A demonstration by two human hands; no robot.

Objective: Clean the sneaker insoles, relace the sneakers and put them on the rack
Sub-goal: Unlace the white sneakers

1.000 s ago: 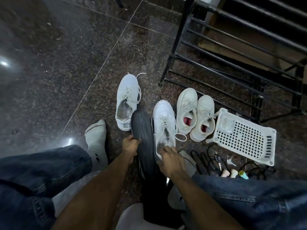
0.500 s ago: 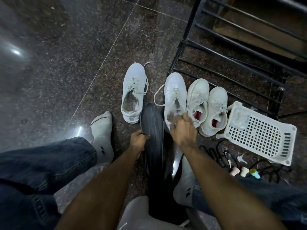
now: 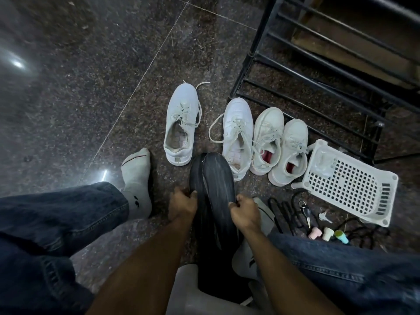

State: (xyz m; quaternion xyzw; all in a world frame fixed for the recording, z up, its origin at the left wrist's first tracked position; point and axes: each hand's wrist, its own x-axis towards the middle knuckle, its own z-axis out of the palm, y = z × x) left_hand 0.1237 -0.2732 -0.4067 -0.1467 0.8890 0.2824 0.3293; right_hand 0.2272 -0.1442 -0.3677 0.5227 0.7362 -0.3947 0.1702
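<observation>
Since half a second ago: right hand (image 3: 244, 211) off the heel of the second white sneaker (image 3: 237, 135), now on the right edge of the black insoles (image 3: 212, 178); that sneaker left standing on the floor.

Black insoles: two, stacked, held upright between both hands in front of the person, toe end up, just below the row of shoes. Right hand pinches the right edge, fingers curled round it. Left hand (image 3: 183, 203) grips the left edge, fingers curled, thumb on the face.

Second white sneaker: upright, toe pointing away, laces loose and looping out to its left, interior bare. Touches the nearer of a pair of white sneakers with pink lining (image 3: 278, 144), which stand side by side to its right.

First white sneaker (image 3: 180, 123): apart to the left, upright, laces loose, interior bare and worn.

Black shoe rack (image 3: 318, 71): metal bars, just behind the row of sneakers, upper right.

White perforated plastic basket (image 3: 347, 185): on its side, right of the pink-lined pair.

Small items on the floor below the basket: keys (image 3: 306, 212), black laces (image 3: 281, 210), three small capped bottles (pink, cream, teal) (image 3: 327, 234).

Person: seated, blue jeans (image 3: 56, 210), grey socks (image 3: 137, 185).

Dark speckled stone floor (image 3: 91, 64).
</observation>
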